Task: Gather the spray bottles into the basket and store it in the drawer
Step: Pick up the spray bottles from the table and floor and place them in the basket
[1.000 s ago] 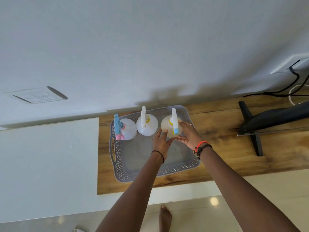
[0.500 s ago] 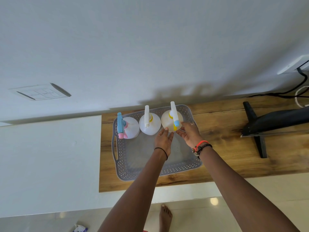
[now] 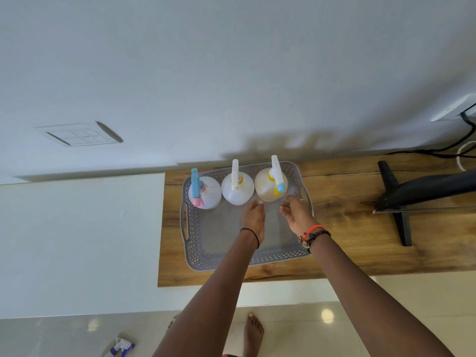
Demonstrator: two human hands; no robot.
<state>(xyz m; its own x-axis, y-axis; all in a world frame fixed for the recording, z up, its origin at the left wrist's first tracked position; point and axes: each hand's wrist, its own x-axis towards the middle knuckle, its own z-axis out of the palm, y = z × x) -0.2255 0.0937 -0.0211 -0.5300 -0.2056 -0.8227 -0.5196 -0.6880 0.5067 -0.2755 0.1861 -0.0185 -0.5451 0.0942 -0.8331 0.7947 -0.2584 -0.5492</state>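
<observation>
On the wooden shelf (image 3: 347,228) I see the grey perforated plastic basket (image 3: 195,251) with three translucent round spray bottles upright along its far wall: blue-pink-trigger one (image 3: 206,193), white-trigger one (image 3: 238,188), yellow-blue-trigger one (image 3: 269,185). Left hand (image 3: 253,219) and right hand (image 3: 296,213) hover over the basket just short of the rightmost bottle, fingers loose, grasping nothing
</observation>
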